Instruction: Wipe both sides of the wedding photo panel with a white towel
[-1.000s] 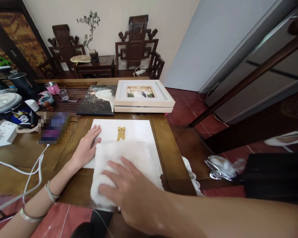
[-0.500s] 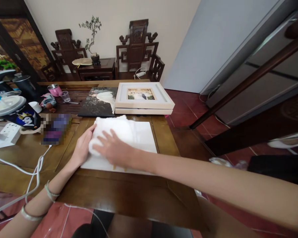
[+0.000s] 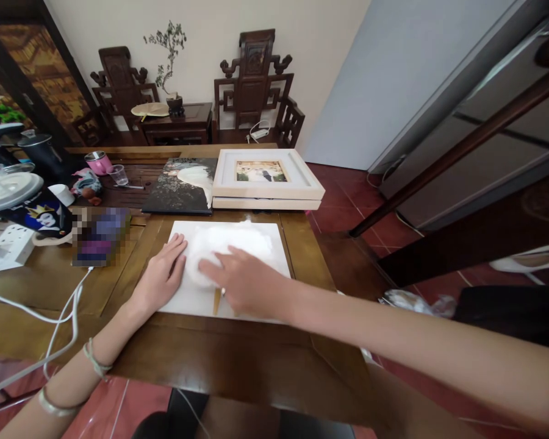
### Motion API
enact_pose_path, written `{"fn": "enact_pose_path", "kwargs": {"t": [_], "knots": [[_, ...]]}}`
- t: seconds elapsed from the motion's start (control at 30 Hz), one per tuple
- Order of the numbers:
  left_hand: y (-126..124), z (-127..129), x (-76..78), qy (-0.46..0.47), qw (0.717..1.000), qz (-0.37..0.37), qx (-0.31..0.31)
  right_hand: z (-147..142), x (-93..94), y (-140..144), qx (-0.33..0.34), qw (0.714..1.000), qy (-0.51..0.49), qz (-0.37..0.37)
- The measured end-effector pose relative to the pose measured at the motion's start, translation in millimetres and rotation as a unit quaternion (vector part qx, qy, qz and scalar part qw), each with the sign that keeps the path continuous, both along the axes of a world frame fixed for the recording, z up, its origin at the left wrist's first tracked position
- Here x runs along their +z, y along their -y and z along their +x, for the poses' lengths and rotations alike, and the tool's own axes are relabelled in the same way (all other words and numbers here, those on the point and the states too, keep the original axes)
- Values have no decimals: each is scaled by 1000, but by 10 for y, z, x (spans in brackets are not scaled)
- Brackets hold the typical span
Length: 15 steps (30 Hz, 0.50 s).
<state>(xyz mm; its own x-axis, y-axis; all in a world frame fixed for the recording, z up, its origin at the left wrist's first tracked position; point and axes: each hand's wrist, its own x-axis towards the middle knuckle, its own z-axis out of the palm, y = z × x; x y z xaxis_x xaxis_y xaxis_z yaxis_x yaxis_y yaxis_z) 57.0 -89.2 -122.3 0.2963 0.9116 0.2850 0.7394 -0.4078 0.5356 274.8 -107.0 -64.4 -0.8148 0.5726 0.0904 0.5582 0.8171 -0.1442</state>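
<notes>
A white flat board lies on the wooden table in front of me. My left hand rests flat on its left side, fingers stretched out and thumb apart. On the board is a bunched white cloth, blurred by motion. My right hand presses down on the cloth with its fingers bent into it; a ring shows on one finger. Just below the cloth, a narrow yellowish-brown mark shows on the board. Part of the cloth is hidden under my right hand.
Behind the board are stacked pale wood picture frames and a dark photo panel. A phone with a white cable, a large lidded cup, a pink mug and a power strip sit to the left.
The cloth and my right hand have moved to the right across the board. My left hand has come off the cloth's edge and lies further onto the board.
</notes>
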Motion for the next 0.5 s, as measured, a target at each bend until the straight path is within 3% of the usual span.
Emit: {"fn": "enact_pose_path", "kwargs": {"t": [0.13, 0.27, 0.4, 0.5], "knots": [[19, 5, 4, -13, 1000, 15, 6, -69, 21, -434, -89, 993, -63, -52], [36, 18, 31, -11, 1000, 24, 14, -316, 42, -739, -83, 986, -126, -77], [46, 21, 65, -13, 1000, 24, 14, -525, 34, -853, -69, 987, -124, -78], [48, 12, 64, -13, 1000, 21, 16, -454, 61, -800, -84, 988, -109, -77]]}}
